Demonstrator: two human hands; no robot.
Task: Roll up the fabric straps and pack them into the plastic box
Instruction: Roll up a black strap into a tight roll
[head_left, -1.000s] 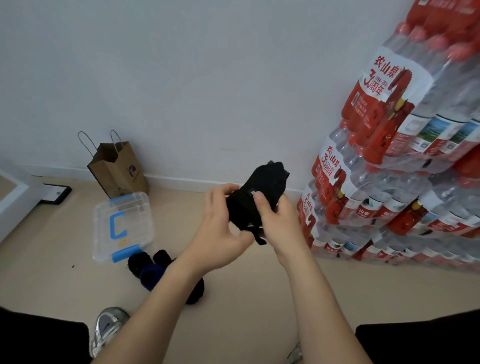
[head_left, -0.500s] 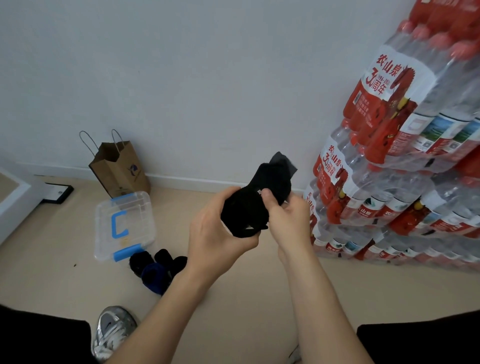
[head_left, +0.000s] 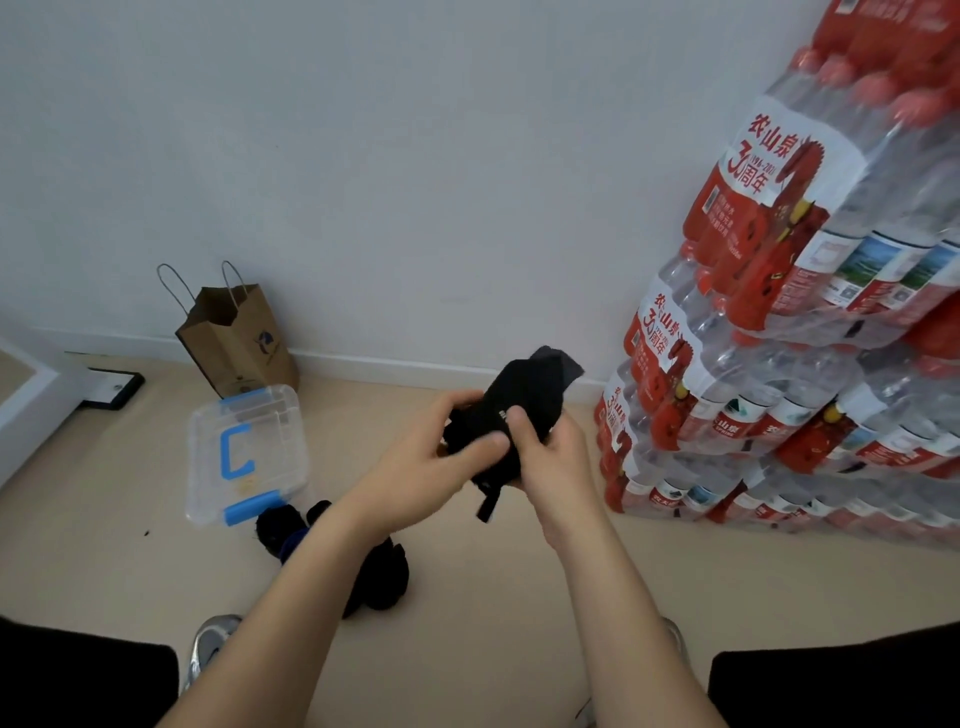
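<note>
With left hand (head_left: 421, 467) and right hand (head_left: 558, 460) both curled round black fabric strap (head_left: 524, 395), roll tight and tuck dangling tail before packing.

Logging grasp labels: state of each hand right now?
Left hand: grips the black fabric strap bundle.
Right hand: grips the same bundle.
</note>
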